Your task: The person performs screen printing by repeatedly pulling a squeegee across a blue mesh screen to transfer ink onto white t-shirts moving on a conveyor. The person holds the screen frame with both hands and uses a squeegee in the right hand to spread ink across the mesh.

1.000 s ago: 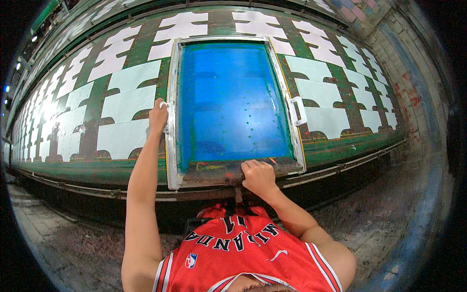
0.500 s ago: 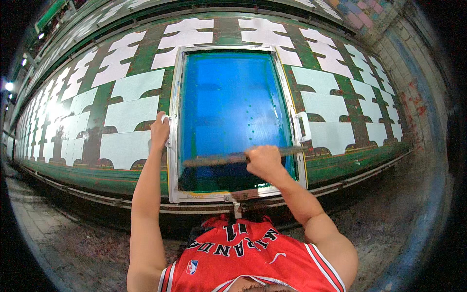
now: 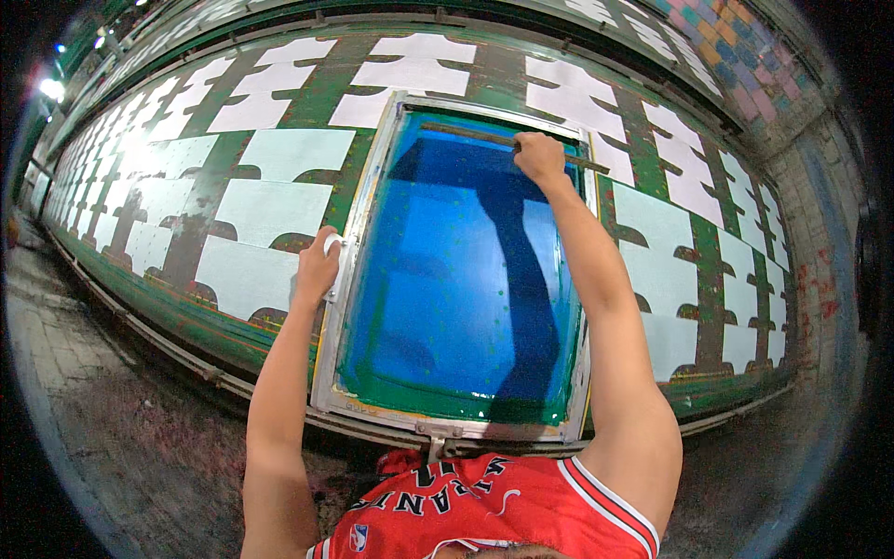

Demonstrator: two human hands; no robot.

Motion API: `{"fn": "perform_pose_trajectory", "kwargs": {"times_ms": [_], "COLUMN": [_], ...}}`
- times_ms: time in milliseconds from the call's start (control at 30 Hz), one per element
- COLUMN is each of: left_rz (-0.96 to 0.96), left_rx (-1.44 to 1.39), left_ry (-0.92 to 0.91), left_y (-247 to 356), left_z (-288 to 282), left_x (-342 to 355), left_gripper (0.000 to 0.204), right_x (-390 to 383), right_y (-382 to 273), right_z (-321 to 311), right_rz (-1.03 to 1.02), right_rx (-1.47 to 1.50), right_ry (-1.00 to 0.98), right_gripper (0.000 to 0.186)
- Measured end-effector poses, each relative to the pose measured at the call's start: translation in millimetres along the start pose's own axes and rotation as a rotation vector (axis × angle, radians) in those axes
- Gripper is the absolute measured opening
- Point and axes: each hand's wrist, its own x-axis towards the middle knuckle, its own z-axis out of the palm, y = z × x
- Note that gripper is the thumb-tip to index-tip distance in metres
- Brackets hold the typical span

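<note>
Two bare hands are at work over one rectangular frame (image 3: 332, 363), silver-coloured, lying on a long printing table (image 3: 494, 84). The left hand (image 3: 317, 268) is at the frame's left side; its fingers are curled round the white handle (image 3: 332, 244) fixed there, closed as far as can be seen. The right hand (image 3: 540, 158) is at the far end of the frame, arm stretched out, fingers folded down in a fist on the long dark bar (image 3: 470, 135); fingertips hidden, so the exact closure underneath cannot be told. The bar runs crosswise over the frame's far end, left end near the far left corner, right end overlapping the right rail in this view and set lower in the picture. Contact between bar and blue mesh (image 3: 438, 303) cannot be confirmed. A dark shadow (image 3: 531, 307) of arm and bar falls across the mesh, which is bordered in green and dotted with small green spots along its right half. A metal bracket (image 3: 438, 443) sits at the middle of the near rail. Pale cut pieces (image 3: 279, 203) lie in rows on both sides of the frame and beyond it. Red jersey (image 3: 484, 508) at the lower edge; multicoloured blocks (image 3: 731, 61) on the wall, upper right.
</note>
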Motion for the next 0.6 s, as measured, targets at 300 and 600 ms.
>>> {"fn": "perform_pose_trajectory", "kwargs": {"times_ms": [300, 600], "left_rz": [0.024, -0.032], "left_rx": [-0.001, -0.033], "left_ry": [0.028, -0.014], "left_y": [-1, 1], "left_z": [2, 1], "left_x": [0, 0], "left_gripper": [0.037, 0.035], "right_x": [48, -19], "right_y": [18, -22], "right_z": [29, -18], "right_rz": [0.119, 0.195], "right_rx": [0.011, 0.016], "right_ry": [-0.184, -0.231], "right_gripper": [0.033, 0.025]}}
